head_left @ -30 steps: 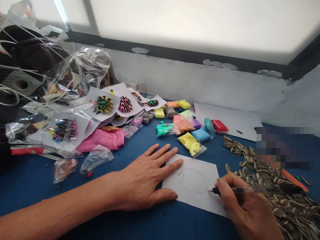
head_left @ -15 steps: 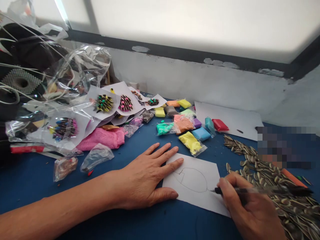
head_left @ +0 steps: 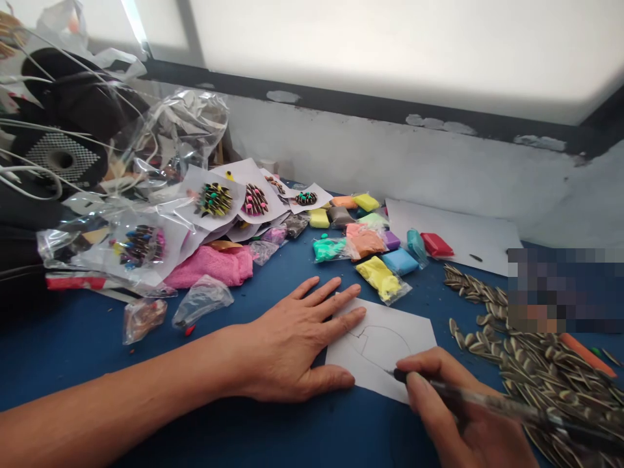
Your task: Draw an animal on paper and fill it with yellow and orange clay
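A small white sheet of paper (head_left: 419, 328) lies on the blue tabletop, with a thin-lined oval drawn on it. Inside the oval's left end is a small angular line. My left hand (head_left: 297, 344) rests flat, fingers spread, over the sheet's left edge. In my right hand (head_left: 458, 403) is a black pen (head_left: 487, 400), pinched between thumb and fingers. Its tip is at the lower edge of the oval. The pen's back end reaches over a pile of striped sunflower seeds (head_left: 531, 370).
Wrapped clay packets (head_left: 380, 279) in several colours sit beyond the sheet. At the left are papers with seed-and-clay figures (head_left: 214, 198), a pink cloth (head_left: 214, 263) and plastic bags (head_left: 202, 302). A larger white sheet (head_left: 468, 227) lies by the wall, and an orange stick (head_left: 587, 354) by the seeds.
My right hand has moved the pen tip left along the oval's lower edge. My left hand stays flat on the paper. The whole view has shifted slightly.
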### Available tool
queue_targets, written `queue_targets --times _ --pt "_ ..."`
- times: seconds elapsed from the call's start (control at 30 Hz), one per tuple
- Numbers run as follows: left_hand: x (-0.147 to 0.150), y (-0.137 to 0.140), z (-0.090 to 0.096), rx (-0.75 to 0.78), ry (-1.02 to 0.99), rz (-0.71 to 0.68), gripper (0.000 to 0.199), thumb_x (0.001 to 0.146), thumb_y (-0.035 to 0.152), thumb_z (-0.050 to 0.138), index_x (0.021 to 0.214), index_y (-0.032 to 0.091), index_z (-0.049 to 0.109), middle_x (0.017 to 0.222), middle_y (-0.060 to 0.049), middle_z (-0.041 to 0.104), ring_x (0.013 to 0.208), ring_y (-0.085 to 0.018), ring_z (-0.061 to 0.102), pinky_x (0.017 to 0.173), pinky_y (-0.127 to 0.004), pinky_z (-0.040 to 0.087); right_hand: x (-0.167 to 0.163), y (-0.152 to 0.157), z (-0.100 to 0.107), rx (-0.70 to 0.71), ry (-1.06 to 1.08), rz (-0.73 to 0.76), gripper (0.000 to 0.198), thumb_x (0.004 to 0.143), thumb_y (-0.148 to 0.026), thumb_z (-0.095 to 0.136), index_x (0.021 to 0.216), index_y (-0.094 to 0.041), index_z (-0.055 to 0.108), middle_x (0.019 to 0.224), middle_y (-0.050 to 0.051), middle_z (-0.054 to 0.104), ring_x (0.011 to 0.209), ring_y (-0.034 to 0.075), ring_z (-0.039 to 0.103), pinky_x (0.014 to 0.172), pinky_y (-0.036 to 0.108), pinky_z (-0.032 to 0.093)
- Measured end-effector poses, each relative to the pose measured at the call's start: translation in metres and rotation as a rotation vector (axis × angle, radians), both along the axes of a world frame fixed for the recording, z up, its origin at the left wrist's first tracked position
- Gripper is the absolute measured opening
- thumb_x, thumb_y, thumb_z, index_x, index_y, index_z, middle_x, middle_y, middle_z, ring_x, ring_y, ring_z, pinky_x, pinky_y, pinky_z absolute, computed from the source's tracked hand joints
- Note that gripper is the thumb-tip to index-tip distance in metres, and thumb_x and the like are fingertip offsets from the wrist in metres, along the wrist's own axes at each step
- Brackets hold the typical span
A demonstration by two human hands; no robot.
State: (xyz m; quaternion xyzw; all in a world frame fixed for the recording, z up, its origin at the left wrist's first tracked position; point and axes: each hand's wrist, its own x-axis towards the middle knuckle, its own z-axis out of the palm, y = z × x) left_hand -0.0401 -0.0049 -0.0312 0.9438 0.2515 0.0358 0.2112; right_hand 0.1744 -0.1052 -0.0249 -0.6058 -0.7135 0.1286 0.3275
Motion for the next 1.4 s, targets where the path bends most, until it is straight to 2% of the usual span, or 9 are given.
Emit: queue_targets --times 0.1,0.27,0.43,0.67,0.9,1.03,1.17,1.4 --pt "-0.001 0.000 -0.001 0.006 -0.013 -0.012 0.077 0.091 0.064 0.042 0.154 0.024 0.020 0.160 -0.006 0.011 0.148 -0.034 0.006 0.119 -0.056 0.005 0.003 0.002 -0.003 0.013 -0.082 -0.003 0.018 0.092 -0.031 0.048 0.080 -0.025 0.060 0.065 -0.004 0.066 0.057 0.013 0.066 0.051 0.019 0.049" --pt "-0.002 0.001 -0.003 0.007 -0.040 -0.016 0.075 0.091 0.063 0.043 0.154 0.028 0.020 0.160 -0.004 0.014 0.148 -0.034 0.005 0.119 -0.056 0.005 0.006 0.002 -0.006 -0.008 -0.102 0.040 0.016 0.093 -0.030 0.047 0.084 -0.025 0.060 0.066 -0.005 0.067 0.059 0.013 0.068 0.052 0.019 0.051" --pt "-0.001 0.000 -0.003 -0.004 -0.036 -0.015 0.075 0.092 0.062 0.043 0.154 0.027 0.020 0.161 -0.005 0.011 0.148 -0.033 0.003 0.119 -0.056 0.003 0.008 0.002 -0.009 -0.032 -0.069 0.071 0.016 0.095 -0.030 0.046 0.087 -0.025 0.059 0.064 -0.006 0.065 0.053 0.011 0.065 0.049 0.017 0.049" --pt "-0.002 0.001 -0.003 -0.026 0.015 -0.018 0.076 0.093 0.065 0.037 0.154 0.027 0.016 0.161 -0.003 0.005 0.149 -0.030 -0.003 0.119 -0.054 -0.001 0.009 0.002 -0.013 -0.022 -0.110 0.137 0.012 0.097 -0.027 0.044 0.093 -0.026 0.055 0.070 -0.006 0.068 0.062 0.010 0.069 0.054 0.015 0.051" --pt "-0.002 0.001 -0.002 -0.029 0.023 -0.020 0.076 0.092 0.065 0.037 0.155 0.027 0.016 0.161 -0.003 0.006 0.149 -0.030 -0.003 0.119 -0.055 -0.001 0.013 0.001 -0.014 0.013 -0.133 0.145 0.009 0.097 -0.027 0.045 0.094 -0.026 0.053 0.068 -0.008 0.066 0.057 0.009 0.067 0.052 0.015 0.049" --pt "-0.002 0.002 -0.002 -0.028 0.022 -0.017 0.076 0.093 0.065 0.036 0.155 0.027 0.016 0.161 -0.003 0.005 0.149 -0.030 -0.004 0.119 -0.054 -0.002 0.013 0.001 -0.013 0.055 -0.167 0.126 0.008 0.097 -0.026 0.045 0.094 -0.026 0.053 0.073 -0.007 0.068 0.065 0.010 0.070 0.055 0.014 0.050" --pt "-0.001 0.002 -0.003 -0.029 0.027 -0.020 0.076 0.092 0.065 0.037 0.155 0.027 0.015 0.161 -0.003 0.005 0.149 -0.029 -0.004 0.119 -0.054 -0.002 0.010 0.002 -0.011 0.079 -0.171 0.115 0.009 0.096 -0.025 0.045 0.092 -0.027 0.053 0.069 -0.009 0.066 0.058 0.008 0.068 0.053 0.013 0.049" --pt "-0.002 0.001 -0.004 -0.012 -0.003 -0.016 0.075 0.093 0.065 0.037 0.154 0.027 0.017 0.161 -0.004 0.008 0.149 -0.031 -0.001 0.119 -0.055 0.001 0.011 0.003 -0.013 0.050 -0.167 0.120 0.008 0.096 -0.026 0.046 0.095 -0.027 0.053 0.074 -0.007 0.069 0.067 0.010 0.072 0.056 0.014 0.051"
